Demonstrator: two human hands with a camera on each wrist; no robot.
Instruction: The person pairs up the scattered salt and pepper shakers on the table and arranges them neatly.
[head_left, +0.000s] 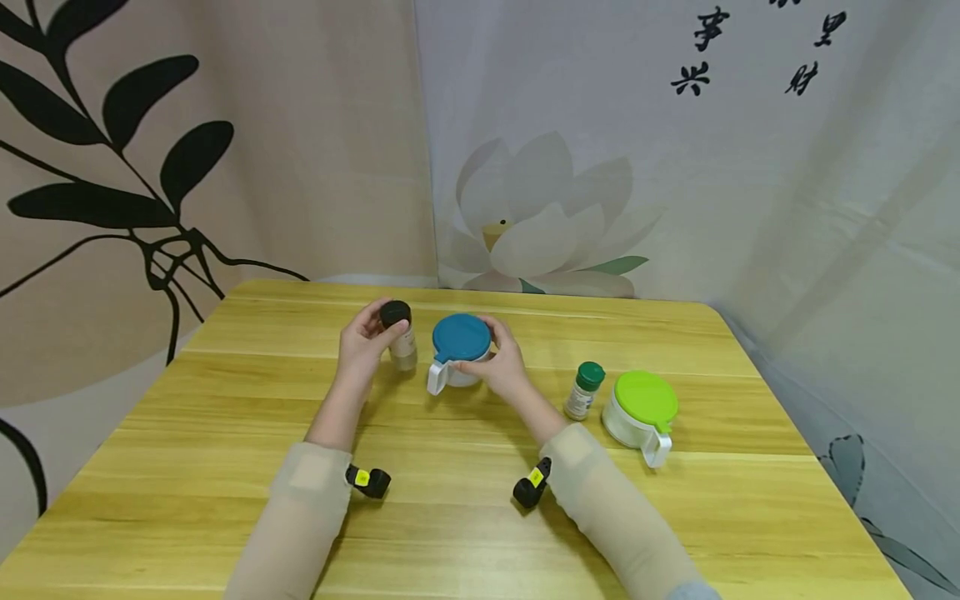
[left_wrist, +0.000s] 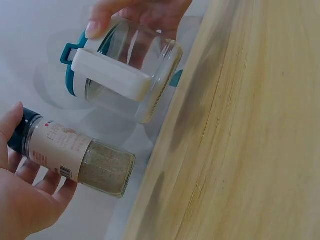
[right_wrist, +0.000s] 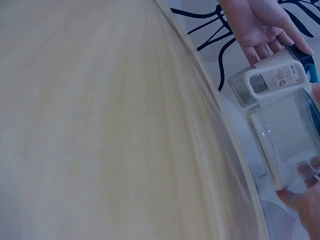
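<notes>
My left hand (head_left: 358,348) grips a slim spice jar (head_left: 406,354) with a black cap, thumb and fingers around its upper part. In the left wrist view that spice jar (left_wrist: 105,167) has a pale label and greyish powder inside. Just to its right, my right hand (head_left: 507,363) holds a clear glass seasoning pot (head_left: 461,337) with a blue lid, fingers and thumb on either side. The pot's white handle (left_wrist: 111,74) points away from the right palm, toward the spice jar. Both containers are upright, close over the wooden table.
On the right of the wooden table (head_left: 435,533) stand a small spice jar (head_left: 581,398) with a green cap and a seasoning pot (head_left: 645,398) with a lime lid, its handle facing front right. A printed curtain (head_left: 337,150) hangs behind the table's far edge.
</notes>
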